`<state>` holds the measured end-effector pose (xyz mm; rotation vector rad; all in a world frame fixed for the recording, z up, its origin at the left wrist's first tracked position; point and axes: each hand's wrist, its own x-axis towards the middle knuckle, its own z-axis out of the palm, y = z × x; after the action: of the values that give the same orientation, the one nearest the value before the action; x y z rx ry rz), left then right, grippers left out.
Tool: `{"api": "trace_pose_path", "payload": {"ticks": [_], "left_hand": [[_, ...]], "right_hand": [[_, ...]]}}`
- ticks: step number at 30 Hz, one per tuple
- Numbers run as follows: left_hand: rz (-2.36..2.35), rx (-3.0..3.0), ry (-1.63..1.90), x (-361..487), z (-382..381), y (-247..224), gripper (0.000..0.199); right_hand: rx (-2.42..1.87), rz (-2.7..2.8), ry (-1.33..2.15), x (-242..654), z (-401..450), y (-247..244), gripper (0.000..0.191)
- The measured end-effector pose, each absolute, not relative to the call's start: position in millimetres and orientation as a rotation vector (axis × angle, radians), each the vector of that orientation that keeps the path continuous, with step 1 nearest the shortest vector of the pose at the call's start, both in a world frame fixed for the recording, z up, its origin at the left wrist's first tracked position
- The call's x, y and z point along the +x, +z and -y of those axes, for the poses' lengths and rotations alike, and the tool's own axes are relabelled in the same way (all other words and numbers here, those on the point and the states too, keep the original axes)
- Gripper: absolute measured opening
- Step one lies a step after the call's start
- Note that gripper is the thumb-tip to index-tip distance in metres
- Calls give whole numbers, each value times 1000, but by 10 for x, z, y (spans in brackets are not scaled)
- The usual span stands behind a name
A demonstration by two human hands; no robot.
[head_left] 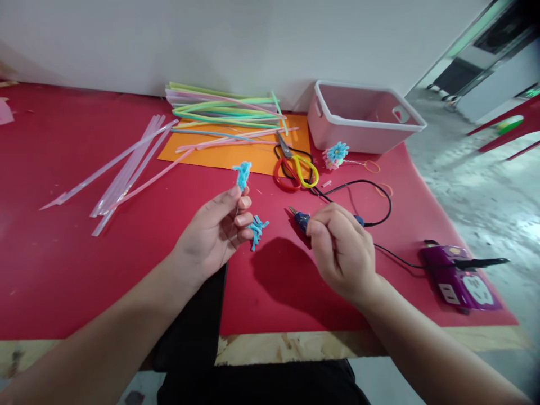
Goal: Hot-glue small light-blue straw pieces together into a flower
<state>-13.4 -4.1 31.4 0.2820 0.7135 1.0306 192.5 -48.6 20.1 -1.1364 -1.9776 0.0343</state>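
Note:
My left hand (pixel 215 228) pinches a thin stem topped by a small bunch of blue fuzzy pipe cleaner (pixel 242 174), held upright above the red tabletop. Just past its lower fingers shows a second blue fuzzy bunch (pixel 257 229); whether the fingers touch it I cannot tell. My right hand (pixel 343 250) is closed, thumb against the curled fingers, and what it pinches is hidden or too thin to see. Behind that hand, a blue corded tool with a metal tip (pixel 301 220) shows on both sides; contact between them is unclear.
Scissors (pixel 297 169) with red and yellow handles lie on an orange sheet (pixel 236 156), alongside pastel pipe cleaners (pixel 223 109). Clear plastic sleeves (pixel 126 163) are at left. Further right are a pink bin (pixel 358 132), a fuzzy flower (pixel 337 152) and a purple power strip (pixel 458 275).

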Motion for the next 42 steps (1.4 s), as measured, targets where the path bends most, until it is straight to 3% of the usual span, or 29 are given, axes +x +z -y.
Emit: {"api": "trace_pose_path", "payload": {"ticks": [4,10,16,21,25,31,42], "left_hand": [[-733,275,1050,-160,-5,325,15],[-704,257,1037,-126,24,296,18],[-611,303,989,-102,77,203,12],[-574,382,932,-97,111,137,28],[-563,416,912,-98,128,136,27],[-560,416,887,-96,158,164,31],[-562,424,899,-91,150,153,30]], "right_hand": [[-1168,2042,41,1917,475,191,33],[-1082,2224,186,1930,404,69,15],[-1144,2503,28,1906,342,-57,31],[-1233,2490,131,1799,291,-73,31],[-1321,2484,230,1737,270,-74,17],[-1286,2450,239,1739,305,-78,15],[-1057,2028,487,1824,422,15,34]]}}
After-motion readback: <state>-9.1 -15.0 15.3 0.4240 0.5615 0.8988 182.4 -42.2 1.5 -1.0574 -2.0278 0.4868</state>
